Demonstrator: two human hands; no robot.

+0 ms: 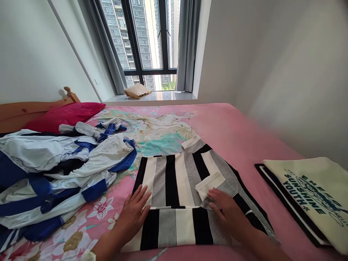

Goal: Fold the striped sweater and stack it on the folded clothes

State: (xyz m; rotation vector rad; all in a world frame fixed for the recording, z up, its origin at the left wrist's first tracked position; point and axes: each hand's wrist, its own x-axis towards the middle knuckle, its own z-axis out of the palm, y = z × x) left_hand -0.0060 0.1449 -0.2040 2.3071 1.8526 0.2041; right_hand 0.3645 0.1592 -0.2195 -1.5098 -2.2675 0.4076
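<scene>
A black, white and thin-striped shirt lies partly folded on the bed before me. My left hand rests flat at its left edge, fingers spread and touching the cloth. On the right side, my right hand lies against a folded-in sleeve with a pale cuff, its thumb apart from the fingers. Neither hand visibly grips the fabric. The shirt's near part is doubled over, with a fold line running between my hands. Its collar end points away from me.
Rumpled white-and-blue clothes are heaped at the left, near a red pillow. A folded stack with a cream printed shirt on top sits at the right. A tan folded cloth lies on the windowsill. Floral pink bedding covers the bed.
</scene>
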